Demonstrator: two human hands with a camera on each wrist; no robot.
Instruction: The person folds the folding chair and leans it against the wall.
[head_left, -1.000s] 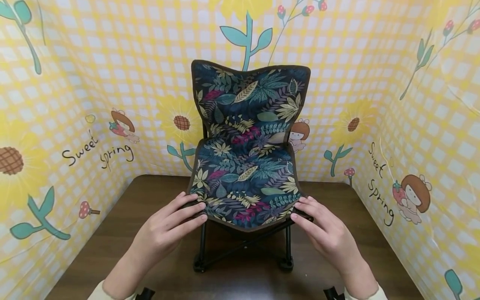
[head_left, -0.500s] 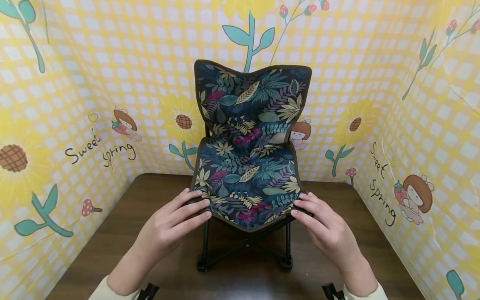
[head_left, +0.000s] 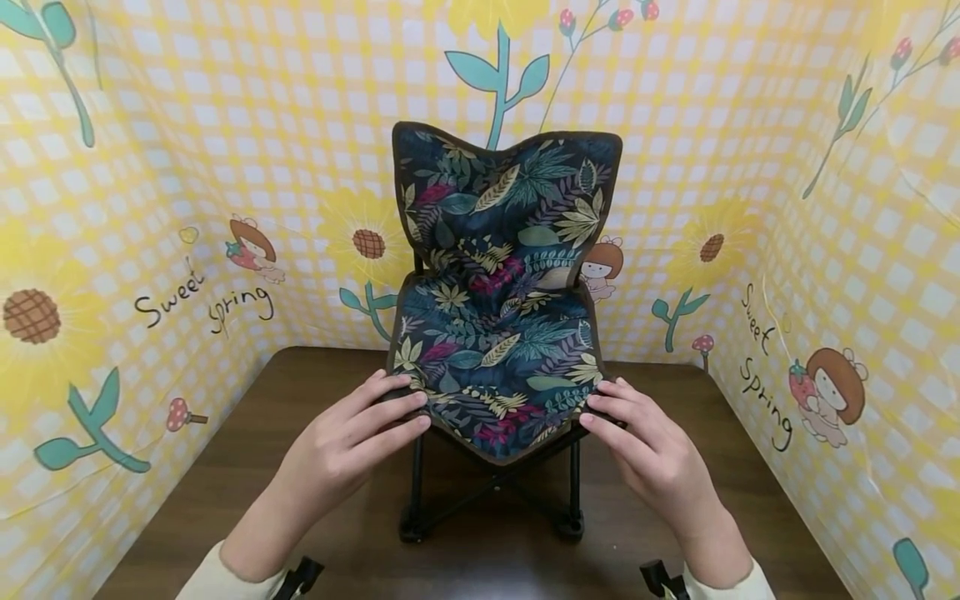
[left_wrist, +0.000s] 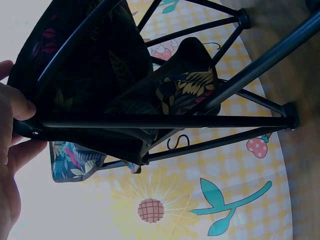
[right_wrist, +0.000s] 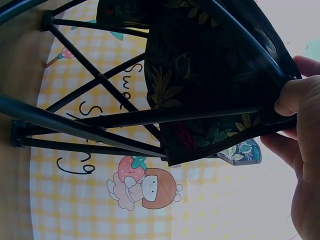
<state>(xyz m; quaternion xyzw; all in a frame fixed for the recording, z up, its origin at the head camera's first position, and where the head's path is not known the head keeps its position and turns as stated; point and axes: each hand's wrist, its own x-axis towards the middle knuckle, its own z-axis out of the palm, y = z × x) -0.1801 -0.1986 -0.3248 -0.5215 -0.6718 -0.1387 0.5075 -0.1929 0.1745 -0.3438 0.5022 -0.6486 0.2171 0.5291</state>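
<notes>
A small folding chair point(head_left: 495, 342) with a dark leaf-print fabric seat and back stands upright, facing me, in the head view. My left hand point(head_left: 341, 446) grips the seat's front left corner, fingers on top. In the left wrist view its thumb point(left_wrist: 21, 104) presses the corner from below, beside the black tube leg point(left_wrist: 170, 121). The front right corner is held the same way by my right hand point(head_left: 656, 446). Its thumb point(right_wrist: 291, 97) shows under the corner in the right wrist view. Crossed black legs point(head_left: 495, 487) spread below the seat.
The chair stands on a dark brown wooden tabletop point(head_left: 315, 533). Yellow checked cloth walls point(head_left: 300, 150) with flower and cartoon prints enclose it at the back and both sides. Black strap ends point(head_left: 300, 577) show near the cuffs.
Both hands keep hold of the corners. The left hand and the chair's left side have shifted slightly right, so the front corners and feet stand a little closer together. The view has moved slightly.
</notes>
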